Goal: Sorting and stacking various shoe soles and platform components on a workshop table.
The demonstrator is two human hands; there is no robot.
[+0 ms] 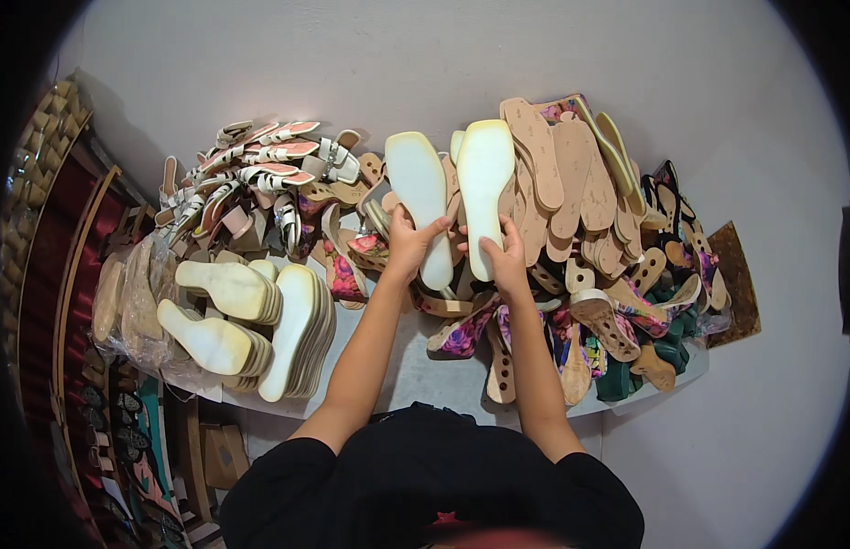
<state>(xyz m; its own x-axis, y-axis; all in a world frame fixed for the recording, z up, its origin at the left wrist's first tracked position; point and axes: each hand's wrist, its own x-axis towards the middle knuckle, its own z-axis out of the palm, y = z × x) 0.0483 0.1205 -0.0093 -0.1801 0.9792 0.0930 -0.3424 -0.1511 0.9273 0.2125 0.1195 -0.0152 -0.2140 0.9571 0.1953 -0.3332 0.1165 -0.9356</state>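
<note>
My left hand is closed round the lower half of a pale white insole with a yellowish edge, its square toe pointing away from me. Beside it, my right hand grips a second insole of the same kind, thumb on its face. Another pale toe edge peeps out behind the right one; whether that hand holds it too, I cannot tell. Both insoles are held up side by side over the heaped table. On the left, stacks of matching insoles lie near the table's front edge.
Tan insoles are piled at the back right, above flowered wedge soles. White strapped sandals heap up at the back left. Plastic-wrapped soles lie at the left end. A brown board stands at the right, and shoe shelves line the left.
</note>
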